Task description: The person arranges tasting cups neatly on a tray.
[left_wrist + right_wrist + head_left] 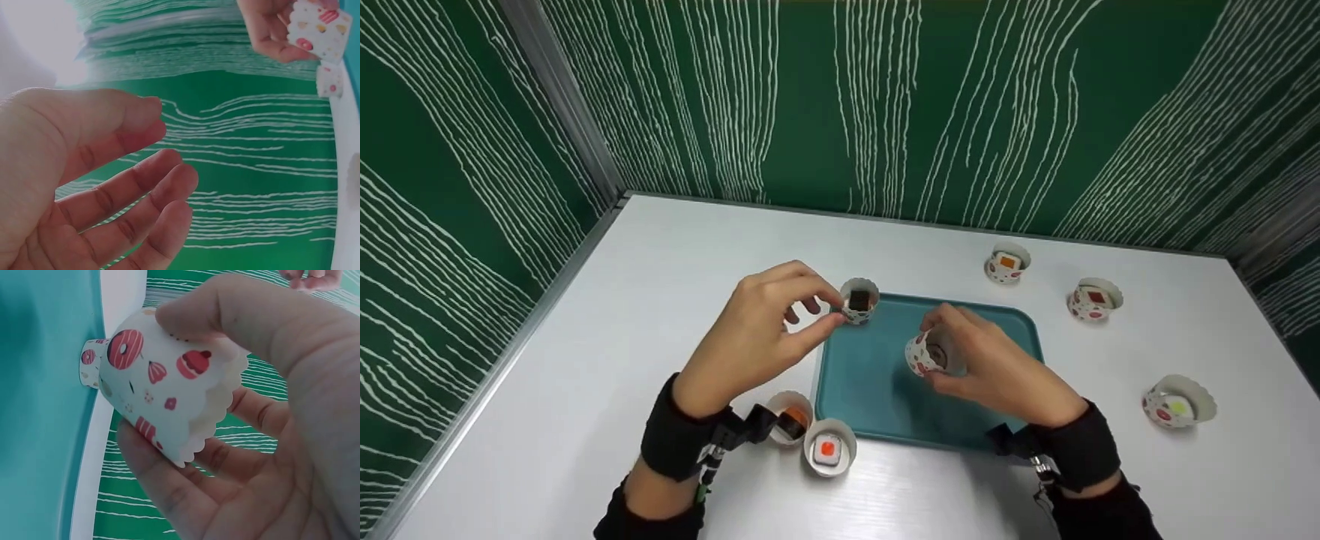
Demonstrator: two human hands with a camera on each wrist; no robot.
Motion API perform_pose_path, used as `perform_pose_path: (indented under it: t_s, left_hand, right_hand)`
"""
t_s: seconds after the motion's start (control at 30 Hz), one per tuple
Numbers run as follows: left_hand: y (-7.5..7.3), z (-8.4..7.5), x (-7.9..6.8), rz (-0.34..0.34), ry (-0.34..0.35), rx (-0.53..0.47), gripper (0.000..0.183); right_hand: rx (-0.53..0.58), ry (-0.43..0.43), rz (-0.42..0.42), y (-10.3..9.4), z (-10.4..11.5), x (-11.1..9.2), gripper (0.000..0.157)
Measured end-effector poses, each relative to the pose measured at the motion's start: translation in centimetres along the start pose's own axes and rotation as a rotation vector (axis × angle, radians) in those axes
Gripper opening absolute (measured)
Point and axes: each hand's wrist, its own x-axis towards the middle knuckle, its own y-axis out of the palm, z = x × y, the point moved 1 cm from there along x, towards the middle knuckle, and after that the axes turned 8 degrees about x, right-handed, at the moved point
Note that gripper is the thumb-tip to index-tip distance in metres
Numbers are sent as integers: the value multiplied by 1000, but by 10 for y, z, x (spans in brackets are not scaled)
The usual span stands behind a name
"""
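Note:
My right hand [990, 360] grips a scalloped white paper baking cup [149, 374] printed with red sweets, thumb on one side and fingers on the other. The cup is tilted above the blue-green tray [870, 397], and something dark shows inside it in the head view. My left hand [772, 330] hovers with thumb and fingers apart and nothing between them. In the head view its fingertips overlap the edge of a second baking cup [857, 316] at the tray's far left corner. Inside that cup sits a small piece with a black top [859, 300].
Two cups, one with an orange-and-black piece [792, 422] and one with a red-dotted white piece [827, 450], stand by the tray's near left corner. On the right are cups with orange [1003, 270], red [1089, 306] and yellow-topped [1162, 412] pieces. Green walls [802, 97] edge the white table [660, 262].

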Motion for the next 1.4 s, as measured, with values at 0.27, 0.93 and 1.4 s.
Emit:
perform_pose_path:
  t_s: [0.27,0.93,1.4]
  left_hand:
    - [-10,2,-2,-20,-7,7,9]
    - [-13,2,-3,-15,-10,24,9]
    - [-9,6,-2,-9,-4,24,9]
  right_hand:
    - [-38,-29,-2,-5,-2,18,46]
    - [-94,14,57,4,-24,88,49]
    - [-146,34,66,15,-32,100,47]
